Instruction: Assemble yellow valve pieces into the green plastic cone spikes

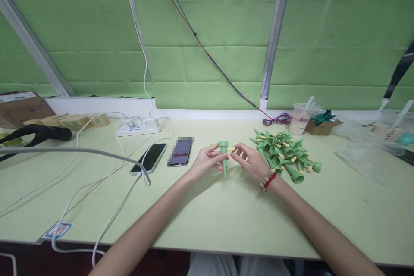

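My left hand (208, 159) is closed around a green plastic watering spike (223, 144). The spike is upright, wide mouth at the top and point down, just above the table. A small yellow valve (230, 149) sticks out from its right side. The thumb and fingertips of my right hand (249, 159) are closed at the outer end of that valve. To the right, a heap of similar green spikes (296, 177) with yellow side pieces lies on the table, close to my right wrist.
Two phones (149, 159) (181, 152) lie left of my hands. White cables run across the left side from a power strip (139, 127). A plastic cup (298, 120), a small cardboard box (320, 127) and a clear bag (359, 159) stand or lie at the right.
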`<state>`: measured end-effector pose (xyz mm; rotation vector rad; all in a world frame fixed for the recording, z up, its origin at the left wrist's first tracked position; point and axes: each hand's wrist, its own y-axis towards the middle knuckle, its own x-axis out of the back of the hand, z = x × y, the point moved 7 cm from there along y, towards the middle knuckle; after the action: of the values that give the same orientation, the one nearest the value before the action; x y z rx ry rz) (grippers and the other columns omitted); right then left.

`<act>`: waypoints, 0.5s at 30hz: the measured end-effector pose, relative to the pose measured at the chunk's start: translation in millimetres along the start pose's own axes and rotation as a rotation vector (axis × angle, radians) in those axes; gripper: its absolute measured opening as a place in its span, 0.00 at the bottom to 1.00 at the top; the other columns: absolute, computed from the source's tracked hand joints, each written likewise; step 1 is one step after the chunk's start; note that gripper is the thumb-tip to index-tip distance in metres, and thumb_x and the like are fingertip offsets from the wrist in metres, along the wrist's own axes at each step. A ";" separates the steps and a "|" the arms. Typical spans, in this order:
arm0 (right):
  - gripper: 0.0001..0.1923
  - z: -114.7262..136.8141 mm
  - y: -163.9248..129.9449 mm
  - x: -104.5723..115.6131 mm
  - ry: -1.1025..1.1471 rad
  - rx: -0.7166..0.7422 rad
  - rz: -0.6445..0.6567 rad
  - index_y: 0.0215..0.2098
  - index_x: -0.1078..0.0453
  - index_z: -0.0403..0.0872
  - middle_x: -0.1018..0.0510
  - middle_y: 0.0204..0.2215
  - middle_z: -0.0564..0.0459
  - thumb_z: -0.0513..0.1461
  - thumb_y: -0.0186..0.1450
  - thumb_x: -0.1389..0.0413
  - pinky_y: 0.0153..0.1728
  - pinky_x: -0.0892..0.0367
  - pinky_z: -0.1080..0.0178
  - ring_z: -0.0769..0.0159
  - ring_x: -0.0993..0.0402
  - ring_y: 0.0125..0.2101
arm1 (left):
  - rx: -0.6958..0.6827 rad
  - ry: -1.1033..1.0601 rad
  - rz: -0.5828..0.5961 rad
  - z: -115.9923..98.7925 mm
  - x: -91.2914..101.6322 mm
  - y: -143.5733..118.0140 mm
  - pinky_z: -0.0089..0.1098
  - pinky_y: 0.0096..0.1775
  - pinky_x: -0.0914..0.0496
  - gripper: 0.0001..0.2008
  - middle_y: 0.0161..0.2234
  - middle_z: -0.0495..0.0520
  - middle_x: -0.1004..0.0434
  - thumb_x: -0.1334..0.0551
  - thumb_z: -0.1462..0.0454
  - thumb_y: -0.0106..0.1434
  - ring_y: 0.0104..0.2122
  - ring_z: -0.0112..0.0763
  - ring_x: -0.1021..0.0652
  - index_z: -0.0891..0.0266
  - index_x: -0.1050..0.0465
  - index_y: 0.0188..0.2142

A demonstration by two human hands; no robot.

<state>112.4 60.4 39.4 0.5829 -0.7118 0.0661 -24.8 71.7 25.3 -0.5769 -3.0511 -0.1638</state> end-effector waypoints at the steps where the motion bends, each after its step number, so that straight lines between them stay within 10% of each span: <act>1: 0.16 1.3 0.3 1.4 -0.059 0.036 -0.001 0.36 0.36 0.48 0.27 0.28 0.55 0.51 0.63 0.54 0.24 0.42 0.68 0.74 0.35 0.19 | 0.007 -0.002 0.010 -0.4 -0.5 -0.8 0.30 0.29 0.28 0.34 0.32 0.59 0.23 0.34 0.54 0.47 0.34 0.35 0.24 0.67 0.35 0.52; 9: 0.19 12.9 -4.5 -6.3 -0.392 0.227 -0.004 0.27 0.38 0.47 0.29 0.25 0.51 0.46 0.68 0.63 0.20 0.52 0.67 0.69 0.35 0.22 | 0.017 0.018 0.151 5.5 -11.3 -4.5 0.30 0.30 0.28 0.30 0.33 0.57 0.24 0.36 0.55 0.51 0.33 0.32 0.25 0.63 0.35 0.52; 15: 0.24 -8.4 -10.6 -30.4 0.407 -0.292 0.177 0.19 0.50 0.48 0.45 0.14 0.60 0.53 0.65 0.65 0.17 0.44 0.67 0.73 0.44 0.12 | -0.077 0.122 0.100 8.2 -11.6 -2.9 0.28 0.29 0.31 0.31 0.31 0.54 0.25 0.37 0.61 0.52 0.29 0.27 0.27 0.63 0.38 0.55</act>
<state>96.8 60.0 9.9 0.2139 -0.3640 0.2344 -15.2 65.8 16.3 -0.6953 -2.9012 -0.3031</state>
